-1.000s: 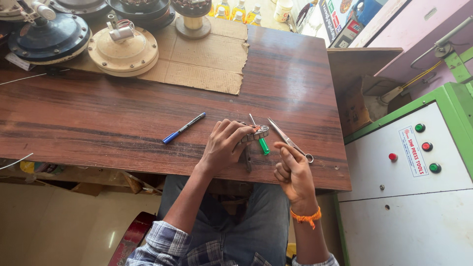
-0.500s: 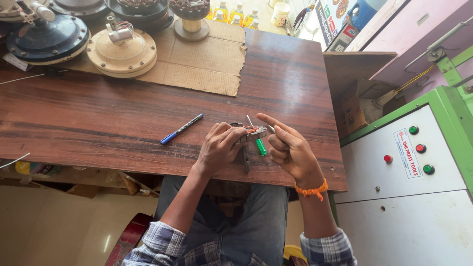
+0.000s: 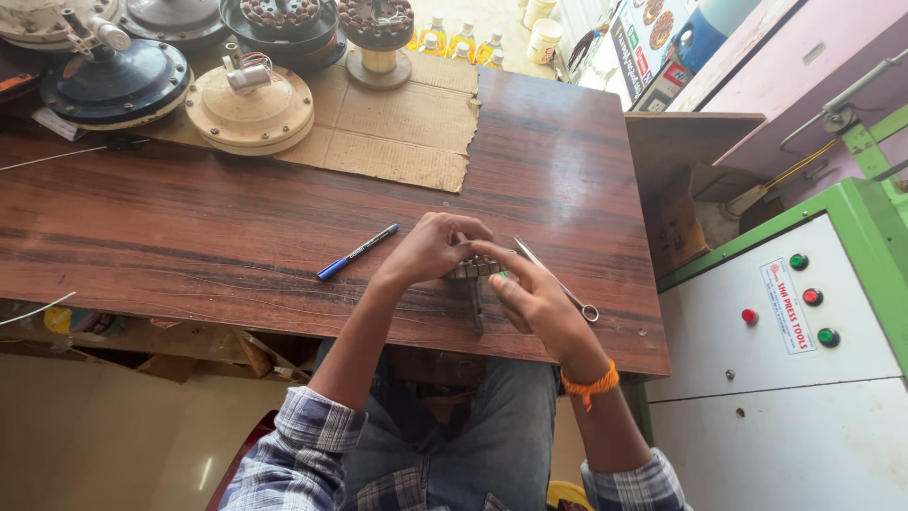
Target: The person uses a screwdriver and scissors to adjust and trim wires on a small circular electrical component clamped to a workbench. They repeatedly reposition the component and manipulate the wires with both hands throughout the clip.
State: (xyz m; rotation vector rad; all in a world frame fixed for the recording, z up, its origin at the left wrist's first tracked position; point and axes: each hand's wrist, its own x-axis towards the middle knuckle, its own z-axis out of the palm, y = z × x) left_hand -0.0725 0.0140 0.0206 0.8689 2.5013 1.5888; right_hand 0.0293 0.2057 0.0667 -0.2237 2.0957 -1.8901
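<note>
Over at the far left of the wooden counter (image 3: 189, 227), round fan motor housings, one dark blue (image 3: 113, 80) and one cream (image 3: 249, 109), sit on or beside a sheet of cardboard (image 3: 397, 132), well away from the work. Nearer the middle, a blue pen (image 3: 357, 253) lies loose, just beside the left wrist; it looks wise to keep it where it cannot roll under the forearm. The left hand (image 3: 430, 248) is curled closed over one end of a small metal part (image 3: 473, 270), which rests at the counter's front edge between both hands, with a darker piece running down from it towards the lap. The right hand (image 3: 534, 298) pinches the other end with thumb and forefinger, a glimpse of green showing at the fingertips. Doing this well likely means pressing the part flat against the counter and keeping both wrists braced so the fingertips alone do the fine turning. To the right lies a slim metal tool (image 3: 558, 281) with a ring end, near the right hand and easy to reach without shifting the grip.
</note>
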